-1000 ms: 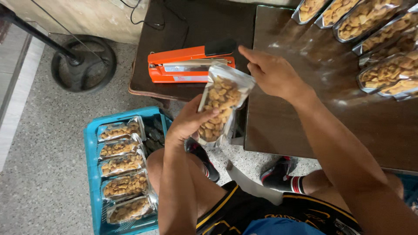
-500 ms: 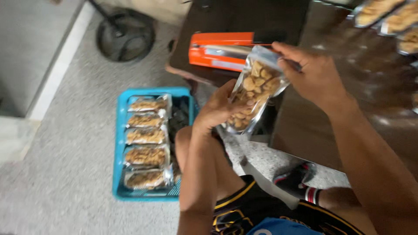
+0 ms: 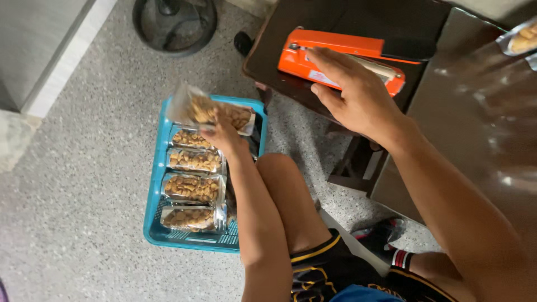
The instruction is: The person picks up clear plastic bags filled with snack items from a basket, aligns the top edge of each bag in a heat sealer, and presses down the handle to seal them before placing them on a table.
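Left hand (image 3: 224, 134) lowered snack bag (image 3: 215, 112) over blue basket (image 3: 154, 223).

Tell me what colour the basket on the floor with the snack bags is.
The basket is turquoise blue, seen in the head view, under the left hand.

Packets (image 3: 193, 187) in basket (image 3: 152, 221), left of sealer (image 3: 341, 59)

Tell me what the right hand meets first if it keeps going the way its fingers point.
Probably the orange heat sealer on the dark low table: the right hand hovers over it, fingers pointing along its top. Whether they already touch is unclear.
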